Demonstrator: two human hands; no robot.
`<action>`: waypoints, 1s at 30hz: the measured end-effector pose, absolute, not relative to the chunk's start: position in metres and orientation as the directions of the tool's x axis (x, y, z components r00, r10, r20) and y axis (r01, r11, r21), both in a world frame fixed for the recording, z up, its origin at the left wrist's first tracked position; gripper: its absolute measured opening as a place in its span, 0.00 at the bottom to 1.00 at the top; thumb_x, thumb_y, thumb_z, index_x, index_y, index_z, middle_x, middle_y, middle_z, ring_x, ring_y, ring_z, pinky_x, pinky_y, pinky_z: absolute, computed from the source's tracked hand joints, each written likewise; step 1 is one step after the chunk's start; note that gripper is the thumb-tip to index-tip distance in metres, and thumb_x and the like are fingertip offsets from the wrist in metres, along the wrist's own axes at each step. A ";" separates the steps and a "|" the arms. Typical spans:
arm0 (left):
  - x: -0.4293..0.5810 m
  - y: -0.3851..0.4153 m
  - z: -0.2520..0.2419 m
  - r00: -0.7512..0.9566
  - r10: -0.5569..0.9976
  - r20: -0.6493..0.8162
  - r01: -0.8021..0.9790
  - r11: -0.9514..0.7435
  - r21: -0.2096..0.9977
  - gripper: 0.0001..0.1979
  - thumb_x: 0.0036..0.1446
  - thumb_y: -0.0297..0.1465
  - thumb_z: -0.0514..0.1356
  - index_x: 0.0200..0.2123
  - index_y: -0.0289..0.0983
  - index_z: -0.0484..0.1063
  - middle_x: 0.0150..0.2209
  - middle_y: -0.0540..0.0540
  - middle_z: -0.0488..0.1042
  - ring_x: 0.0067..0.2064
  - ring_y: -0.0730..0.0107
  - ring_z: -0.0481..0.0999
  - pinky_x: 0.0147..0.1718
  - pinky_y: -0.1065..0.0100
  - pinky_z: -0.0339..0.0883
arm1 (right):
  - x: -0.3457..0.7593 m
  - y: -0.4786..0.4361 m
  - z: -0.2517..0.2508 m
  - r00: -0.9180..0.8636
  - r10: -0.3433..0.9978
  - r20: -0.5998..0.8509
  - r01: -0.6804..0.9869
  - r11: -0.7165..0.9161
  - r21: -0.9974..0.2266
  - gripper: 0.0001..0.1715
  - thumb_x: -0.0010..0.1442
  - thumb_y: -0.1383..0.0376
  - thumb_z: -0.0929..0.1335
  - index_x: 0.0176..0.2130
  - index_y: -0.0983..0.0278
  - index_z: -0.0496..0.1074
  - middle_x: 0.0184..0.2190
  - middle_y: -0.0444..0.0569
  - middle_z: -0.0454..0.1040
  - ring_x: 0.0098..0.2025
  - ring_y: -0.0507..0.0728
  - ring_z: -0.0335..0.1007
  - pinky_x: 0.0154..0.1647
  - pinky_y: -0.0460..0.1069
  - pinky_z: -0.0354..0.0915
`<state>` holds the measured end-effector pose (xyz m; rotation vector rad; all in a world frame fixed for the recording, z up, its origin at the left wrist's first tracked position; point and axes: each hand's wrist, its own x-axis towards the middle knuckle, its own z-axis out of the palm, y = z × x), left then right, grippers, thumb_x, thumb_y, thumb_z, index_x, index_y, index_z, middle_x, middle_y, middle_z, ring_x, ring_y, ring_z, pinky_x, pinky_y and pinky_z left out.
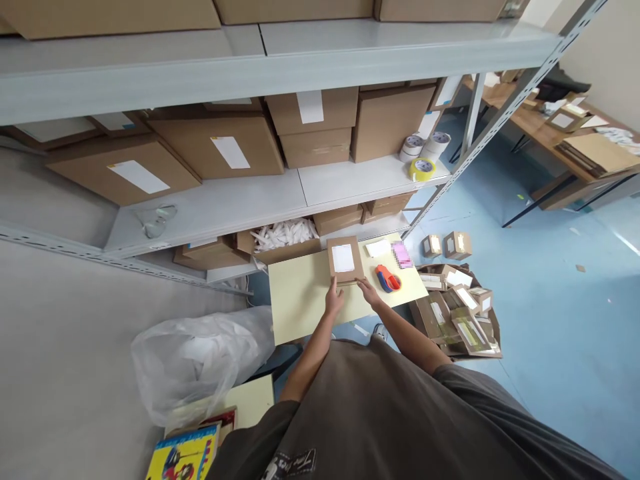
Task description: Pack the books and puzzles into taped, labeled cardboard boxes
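Note:
A small flat cardboard box (pixel 345 259) with a white label lies on a pale yellow table (pixel 300 300). My left hand (pixel 334 299) touches the box's near left corner, fingers bent against it. My right hand (pixel 369 291) rests at the near right corner, fingers stretched toward the box edge. An orange and blue tape dispenser (pixel 388 278) lies just right of my right hand. A white sheet (pixel 378 248) and a pink pad (pixel 401 255) lie at the table's far right.
Grey metal shelves (pixel 215 207) hold many brown cartons and tape rolls (pixel 423 168). An open carton of white items (pixel 283 237) sits behind the table. Several labelled small boxes (pixel 457 307) are piled on the blue floor at right. A clear plastic bag (pixel 195 360) lies at left.

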<state>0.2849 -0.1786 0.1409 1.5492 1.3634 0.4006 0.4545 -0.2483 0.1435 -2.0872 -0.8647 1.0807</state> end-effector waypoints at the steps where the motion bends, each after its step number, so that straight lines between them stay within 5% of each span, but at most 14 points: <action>1: 0.286 -0.179 0.137 0.333 0.878 -0.345 0.549 0.117 0.828 0.37 0.70 0.36 0.60 0.78 0.42 0.57 0.75 0.40 0.64 0.76 0.57 0.62 0.70 0.58 0.64 | 0.452 -0.247 0.140 0.452 0.767 -0.456 0.268 -0.604 -0.751 0.32 0.73 0.48 0.61 0.66 0.60 0.72 0.66 0.56 0.75 0.69 0.64 0.69 0.67 0.57 0.67; 5: 0.293 -0.166 0.137 0.305 0.912 -0.273 0.574 0.053 0.817 0.36 0.67 0.29 0.59 0.77 0.41 0.61 0.75 0.39 0.64 0.77 0.56 0.59 0.74 0.54 0.58 | 0.458 -0.237 0.135 0.505 0.732 -0.458 0.277 -0.639 -0.717 0.34 0.69 0.58 0.64 0.70 0.62 0.66 0.67 0.56 0.74 0.64 0.63 0.75 0.64 0.56 0.70; 9: 0.295 -0.148 0.140 0.288 0.890 -0.354 0.662 0.082 0.745 0.39 0.64 0.25 0.62 0.77 0.35 0.58 0.78 0.34 0.56 0.79 0.49 0.55 0.75 0.53 0.55 | 0.468 -0.231 0.140 0.476 0.733 -0.486 0.312 -0.657 -0.686 0.41 0.66 0.62 0.65 0.75 0.63 0.60 0.68 0.56 0.74 0.65 0.62 0.75 0.65 0.55 0.70; 14: 0.292 -0.154 0.125 0.377 0.857 -0.350 0.654 0.021 0.756 0.40 0.65 0.25 0.61 0.78 0.38 0.54 0.77 0.33 0.58 0.77 0.49 0.59 0.73 0.56 0.58 | 0.479 -0.235 0.148 0.443 0.785 -0.433 0.357 -0.597 -0.718 0.44 0.66 0.63 0.65 0.77 0.62 0.59 0.73 0.54 0.68 0.74 0.62 0.64 0.73 0.57 0.63; 19: 0.308 -0.171 0.121 0.237 0.940 -0.245 0.693 0.014 0.721 0.40 0.66 0.29 0.61 0.78 0.39 0.54 0.76 0.33 0.61 0.77 0.48 0.59 0.75 0.51 0.56 | 0.518 -0.238 0.153 0.495 0.811 -0.311 0.468 -0.550 -0.692 0.41 0.66 0.65 0.64 0.75 0.64 0.62 0.78 0.55 0.59 0.79 0.63 0.55 0.79 0.59 0.54; 23: 0.362 -0.154 0.139 0.255 0.956 -0.144 0.715 -0.085 0.694 0.33 0.69 0.32 0.57 0.76 0.42 0.62 0.72 0.36 0.67 0.76 0.50 0.61 0.75 0.49 0.57 | 0.577 -0.224 0.152 0.542 0.791 -0.283 0.450 -0.558 -0.697 0.42 0.67 0.64 0.62 0.77 0.62 0.59 0.78 0.52 0.59 0.79 0.60 0.55 0.79 0.57 0.54; 30: 0.506 -0.081 0.122 0.417 0.862 -0.290 0.666 -0.072 0.742 0.34 0.70 0.34 0.59 0.76 0.37 0.59 0.73 0.34 0.67 0.73 0.52 0.67 0.71 0.58 0.61 | 0.673 -0.171 0.124 0.500 0.798 -0.337 0.505 -0.584 -0.635 0.42 0.68 0.63 0.63 0.78 0.61 0.58 0.78 0.52 0.59 0.80 0.61 0.52 0.78 0.57 0.56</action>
